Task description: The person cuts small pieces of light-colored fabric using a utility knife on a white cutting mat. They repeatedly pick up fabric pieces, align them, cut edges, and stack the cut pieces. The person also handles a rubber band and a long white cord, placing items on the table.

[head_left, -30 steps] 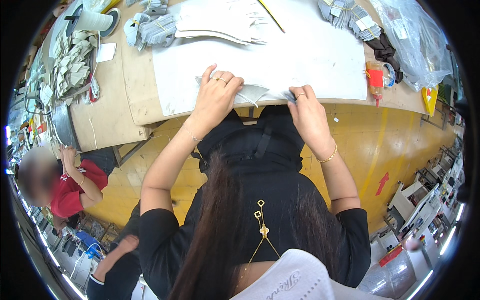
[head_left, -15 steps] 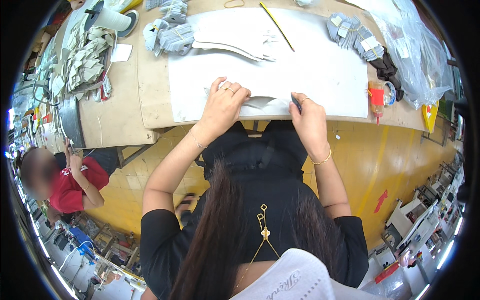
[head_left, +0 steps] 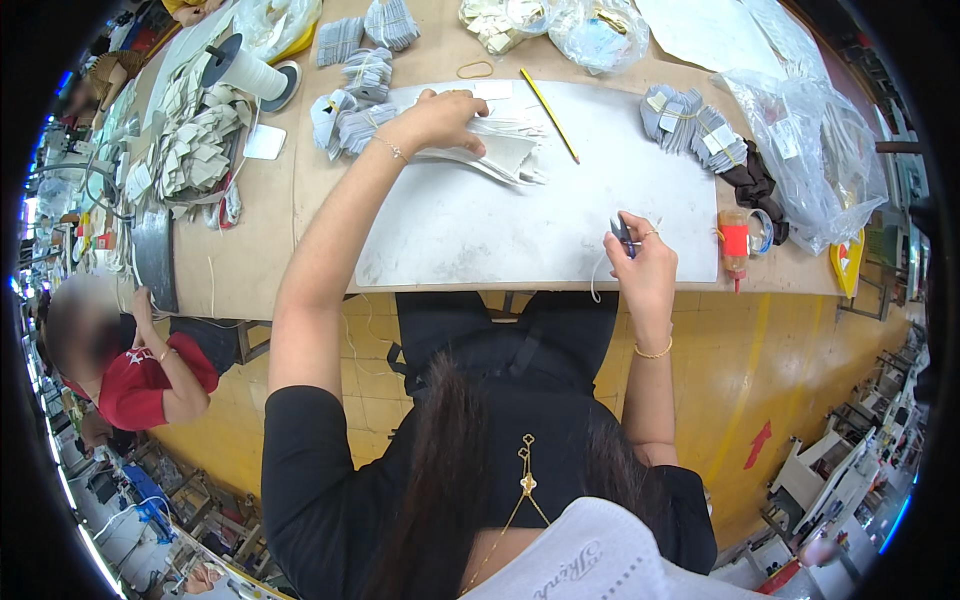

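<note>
My left hand (head_left: 440,122) reaches across the table onto a stack of white curved cut pieces (head_left: 515,150). Its thumb and fingers are apart over the stack's left part, and the palm hides what lies beneath. In my right hand (head_left: 648,268), near the table's front edge, is a small pair of dark-handled thread snips (head_left: 622,236), blades pointing away from me. A white thread (head_left: 596,285) hangs beside that hand. Under both hands lies a smudged white work sheet (head_left: 450,240).
Bundles of grey pieces (head_left: 675,115) sit at right, more (head_left: 365,75) at left. A yellow pencil (head_left: 550,115), a red-banded bottle (head_left: 734,243), a plastic bag (head_left: 820,160) and a thread spool (head_left: 245,75) lie around. A person in red (head_left: 155,380) sits at left.
My left hand has gone from the sheet's front edge up to the stack, and the curved piece is no longer between my hands. My right hand has shifted slightly right and nearer, still holding the snips.
</note>
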A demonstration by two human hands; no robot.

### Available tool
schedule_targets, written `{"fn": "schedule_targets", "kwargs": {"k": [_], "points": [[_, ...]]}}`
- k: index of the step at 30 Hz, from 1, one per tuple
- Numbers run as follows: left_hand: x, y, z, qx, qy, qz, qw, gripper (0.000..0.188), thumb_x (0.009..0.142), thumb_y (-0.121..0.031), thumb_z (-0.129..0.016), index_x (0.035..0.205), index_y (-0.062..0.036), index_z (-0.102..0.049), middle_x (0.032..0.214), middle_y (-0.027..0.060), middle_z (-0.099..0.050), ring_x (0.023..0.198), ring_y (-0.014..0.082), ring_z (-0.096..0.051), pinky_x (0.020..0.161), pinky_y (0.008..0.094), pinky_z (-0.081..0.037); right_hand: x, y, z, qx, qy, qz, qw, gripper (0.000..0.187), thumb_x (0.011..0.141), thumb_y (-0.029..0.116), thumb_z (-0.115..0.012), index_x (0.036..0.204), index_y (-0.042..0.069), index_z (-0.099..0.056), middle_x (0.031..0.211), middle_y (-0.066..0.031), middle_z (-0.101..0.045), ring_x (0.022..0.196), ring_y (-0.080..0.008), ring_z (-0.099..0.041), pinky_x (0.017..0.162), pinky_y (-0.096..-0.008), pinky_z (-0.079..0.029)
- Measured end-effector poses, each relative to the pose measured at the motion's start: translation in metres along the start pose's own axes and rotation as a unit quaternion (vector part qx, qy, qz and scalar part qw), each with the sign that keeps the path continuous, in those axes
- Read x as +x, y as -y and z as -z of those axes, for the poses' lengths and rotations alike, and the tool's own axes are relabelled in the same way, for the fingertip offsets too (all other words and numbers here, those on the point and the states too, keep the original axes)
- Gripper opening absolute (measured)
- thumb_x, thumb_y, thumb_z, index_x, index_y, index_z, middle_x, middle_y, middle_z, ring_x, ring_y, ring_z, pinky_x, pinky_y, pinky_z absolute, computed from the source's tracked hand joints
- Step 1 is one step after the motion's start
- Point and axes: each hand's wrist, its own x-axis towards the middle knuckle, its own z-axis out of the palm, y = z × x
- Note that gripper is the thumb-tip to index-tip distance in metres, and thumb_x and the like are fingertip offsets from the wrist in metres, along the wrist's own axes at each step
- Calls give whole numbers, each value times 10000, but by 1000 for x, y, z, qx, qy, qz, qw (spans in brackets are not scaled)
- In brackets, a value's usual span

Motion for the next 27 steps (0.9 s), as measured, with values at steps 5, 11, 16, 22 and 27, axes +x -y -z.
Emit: {"fn": "schedule_targets", "kwargs": {"k": [5, 11, 16, 22, 27], "points": [[12, -1, 5, 14, 51, 23, 998, 785, 642, -488, -881, 1245, -78, -589, 1201, 147, -639, 1202, 308, -570, 976, 471, -439, 2, -3, 9, 12, -2, -33, 999, 344, 867, 94, -714, 1173, -54, -665, 934, -170, -743, 760, -176, -704, 721, -297, -550], [15, -1, 2, -18, 75, 20, 997, 805, 634, -481, -884, 1232, -42, -573, 1196, 179, -615, 1144, 355, -589, 954, 460, -465, 1, -10, 3, 28, -20, 30, 999, 362, 883, 112, -722, 1209, -32, -662, 866, -76, -706, 630, -70, -601, 526, -234, -517], [-9, -16, -10, 57, 17, -23, 998, 724, 685, -395, -841, 1225, -32, -523, 1115, 169, -615, 1054, 356, -619, 879, 473, -502, 0, -14, 3, 67, -24, 10, 997, 337, 877, 85, -721, 1190, -31, -669, 926, -114, -724, 733, -123, -656, 660, -266, -527], [-73, -52, -49, 105, -131, -73, 983, 543, 732, -277, -815, 1133, -65, -517, 1034, 107, -618, 966, 268, -638, 791, 395, -481, -1, -9, 5, 81, -33, 30, 996, 319, 874, 73, -723, 1175, -20, -676, 952, -125, -739, 773, -137, -674, 718, -280, -537], [-84, -59, -52, 130, -162, -69, 976, 536, 739, -315, -818, 1115, -84, -514, 994, 81, -617, 945, 244, -641, 770, 365, -462, -3, -6, 5, 82, -32, 43, 995, 322, 876, 81, -727, 1178, -18, -673, 945, -122, -736, 763, -131, -664, 709, -275, -531]]}}
